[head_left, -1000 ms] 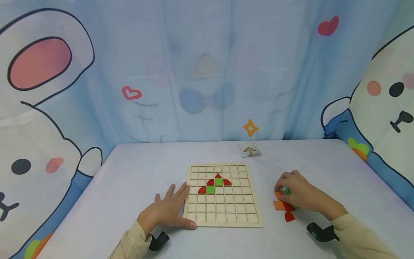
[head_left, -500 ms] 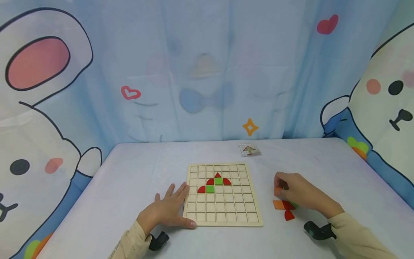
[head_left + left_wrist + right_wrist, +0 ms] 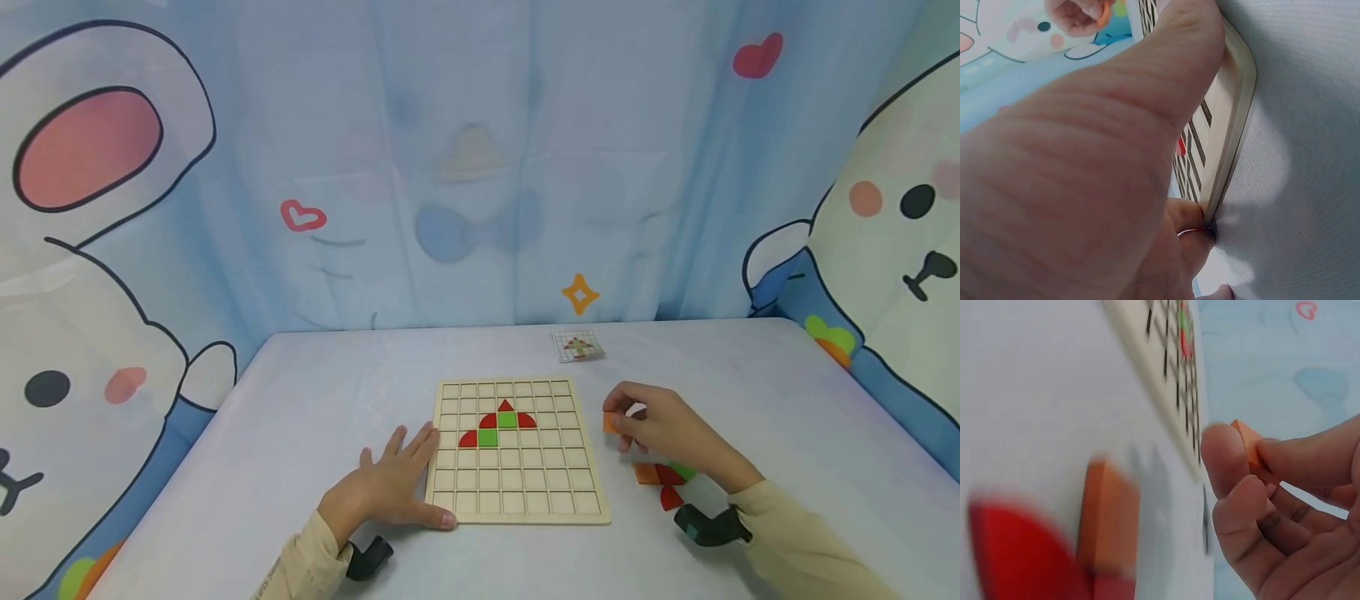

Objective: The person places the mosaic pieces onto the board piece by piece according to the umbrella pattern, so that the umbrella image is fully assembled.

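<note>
My right hand [image 3: 663,423] pinches an orange piece [image 3: 608,422] between thumb and fingers, just right of the grid board [image 3: 536,482]. My left hand [image 3: 393,492] lies spread at its left edge. Risks, as I judge: fingertip hold, so a loose pinch could twist or drop it; slack bracing plus a bump could jostle the red and green pieces [image 3: 487,438].
</note>
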A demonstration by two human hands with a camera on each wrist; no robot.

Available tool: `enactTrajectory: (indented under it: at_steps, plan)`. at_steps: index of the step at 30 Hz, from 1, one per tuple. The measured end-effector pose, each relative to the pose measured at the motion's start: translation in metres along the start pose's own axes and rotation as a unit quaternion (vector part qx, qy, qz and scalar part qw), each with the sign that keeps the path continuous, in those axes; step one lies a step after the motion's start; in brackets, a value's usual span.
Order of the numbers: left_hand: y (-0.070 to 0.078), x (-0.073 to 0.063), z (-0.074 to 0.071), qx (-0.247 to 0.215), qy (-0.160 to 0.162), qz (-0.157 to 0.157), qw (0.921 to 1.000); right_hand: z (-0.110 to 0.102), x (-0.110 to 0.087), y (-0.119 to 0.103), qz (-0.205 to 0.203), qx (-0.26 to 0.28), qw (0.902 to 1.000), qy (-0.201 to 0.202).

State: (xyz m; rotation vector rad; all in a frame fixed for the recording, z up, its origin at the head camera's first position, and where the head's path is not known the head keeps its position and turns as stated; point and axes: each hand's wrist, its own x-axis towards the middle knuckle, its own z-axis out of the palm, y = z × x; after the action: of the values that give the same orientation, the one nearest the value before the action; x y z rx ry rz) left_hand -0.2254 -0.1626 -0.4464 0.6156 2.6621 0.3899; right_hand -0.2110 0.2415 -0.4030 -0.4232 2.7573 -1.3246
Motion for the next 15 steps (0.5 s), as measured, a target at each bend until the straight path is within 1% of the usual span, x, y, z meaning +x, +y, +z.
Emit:
enactTrajectory:
  at_steps: [6,11,15]
  plan:
    - [0.001,-0.003,-0.002,-0.002,0.003,0.004,1.0,0.016,0.015,-0.017,-0.003,0.039,0.9992,0.004]
    - [0.005,-0.005,-0.004,-0.005,0.005,0.004,1.0,0.028,0.026,-0.028,-0.021,0.069,0.9973,-0.016]
    - [0.004,-0.004,-0.003,-0.006,0.006,0.004,1.0,0.04,0.032,-0.035,-0.03,0.09,0.995,-0.029]
